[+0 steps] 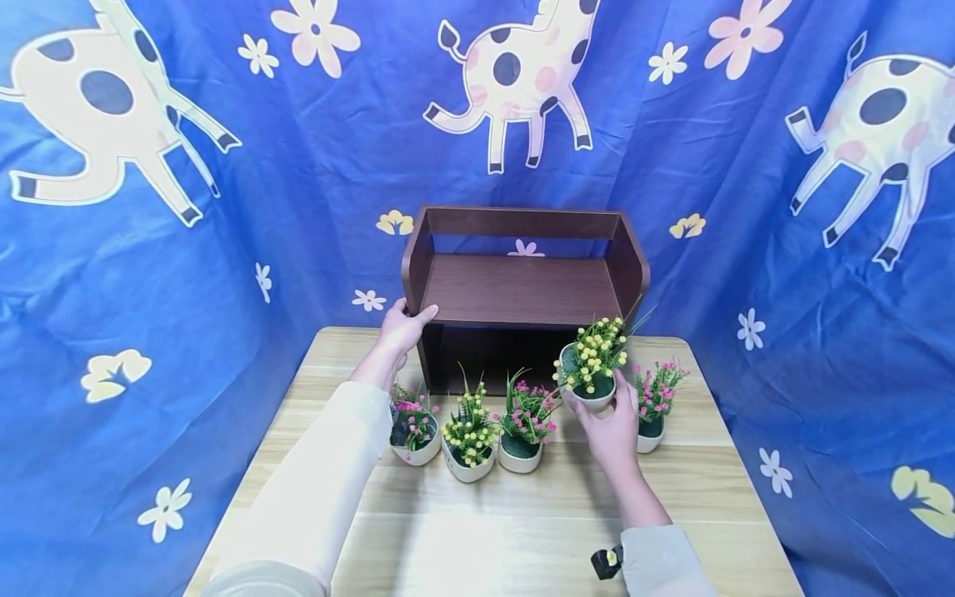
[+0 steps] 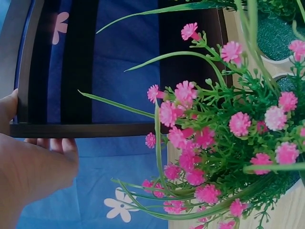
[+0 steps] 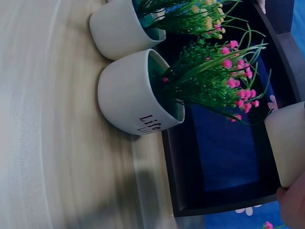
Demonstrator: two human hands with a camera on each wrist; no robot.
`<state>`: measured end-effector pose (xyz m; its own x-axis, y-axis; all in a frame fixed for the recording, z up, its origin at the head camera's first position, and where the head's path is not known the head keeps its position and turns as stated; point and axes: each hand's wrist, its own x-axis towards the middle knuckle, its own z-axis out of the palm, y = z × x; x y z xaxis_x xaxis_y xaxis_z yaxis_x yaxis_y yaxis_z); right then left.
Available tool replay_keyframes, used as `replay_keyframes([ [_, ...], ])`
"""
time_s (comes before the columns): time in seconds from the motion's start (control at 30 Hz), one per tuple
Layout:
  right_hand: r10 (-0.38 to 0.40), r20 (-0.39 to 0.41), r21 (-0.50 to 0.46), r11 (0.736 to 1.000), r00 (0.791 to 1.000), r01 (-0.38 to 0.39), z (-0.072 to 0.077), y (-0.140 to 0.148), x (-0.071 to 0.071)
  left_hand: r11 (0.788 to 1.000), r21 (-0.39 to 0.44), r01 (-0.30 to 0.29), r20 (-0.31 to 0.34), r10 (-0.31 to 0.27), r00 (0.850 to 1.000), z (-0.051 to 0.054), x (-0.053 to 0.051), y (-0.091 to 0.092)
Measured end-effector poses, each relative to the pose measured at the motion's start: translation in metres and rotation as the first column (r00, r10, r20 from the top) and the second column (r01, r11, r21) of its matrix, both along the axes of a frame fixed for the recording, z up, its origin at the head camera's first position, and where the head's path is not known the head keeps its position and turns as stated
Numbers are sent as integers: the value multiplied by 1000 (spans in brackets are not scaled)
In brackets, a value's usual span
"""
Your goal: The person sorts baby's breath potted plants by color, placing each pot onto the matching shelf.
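Holding yellow plant (image 1: 594, 361), right hand (image 1: 613, 427), seemingly gripping shelf (image 1: 522, 286), left hand (image 1: 401, 332), "Life" lettering (image 3: 149, 122), right-wrist view only

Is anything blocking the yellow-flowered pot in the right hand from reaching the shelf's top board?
Nothing visible is: the right hand holds the yellow-flowered pot near the front of the top board, where no rail rises.

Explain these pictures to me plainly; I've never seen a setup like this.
There is no machine, just a person's two bare hands. The wide picture comes from a head-worn camera; the close ones come from left and right wrist cameras. The right hand holds a rounded white pot of yellow flowers above a pale wooden table; the left hand grips a dark brown wooden shelf. Also standing there: three rounded white pots of pink flowers and another of yellow flowers.
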<state>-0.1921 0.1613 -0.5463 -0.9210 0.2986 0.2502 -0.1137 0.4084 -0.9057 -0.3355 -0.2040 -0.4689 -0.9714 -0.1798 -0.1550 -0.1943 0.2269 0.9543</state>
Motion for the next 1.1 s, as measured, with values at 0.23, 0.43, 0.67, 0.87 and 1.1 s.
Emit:
replay_keyframes([
  [0.23, 2, -35, 1, 1000, 999, -2, 13, 1, -2, 1000, -6, -3, -4, 3, 1000, -2, 0, -2],
  [0.43, -11, -106, 38, 999, 994, 15, 26, -1, -6, 1000, -13, -5, -13, 5, 1000, -2, 0, -2],
  [0.67, -19, -169, 16, 1000, 985, 22, 38, -2, -11, 1000, -17, -7, -15, 7, 1000, -2, 0, 0],
  [0.87, -33, -165, 24, 999, 986, 38, 48, 1, -16, 1000, -1, -8, -14, 8, 1000, -3, 1, -1],
  [1.1, -33, -163, 27, 999, 986, 38, 58, 5, -25, 1000, -4, -1, -16, 0, 1000, -4, 0, -2],
])
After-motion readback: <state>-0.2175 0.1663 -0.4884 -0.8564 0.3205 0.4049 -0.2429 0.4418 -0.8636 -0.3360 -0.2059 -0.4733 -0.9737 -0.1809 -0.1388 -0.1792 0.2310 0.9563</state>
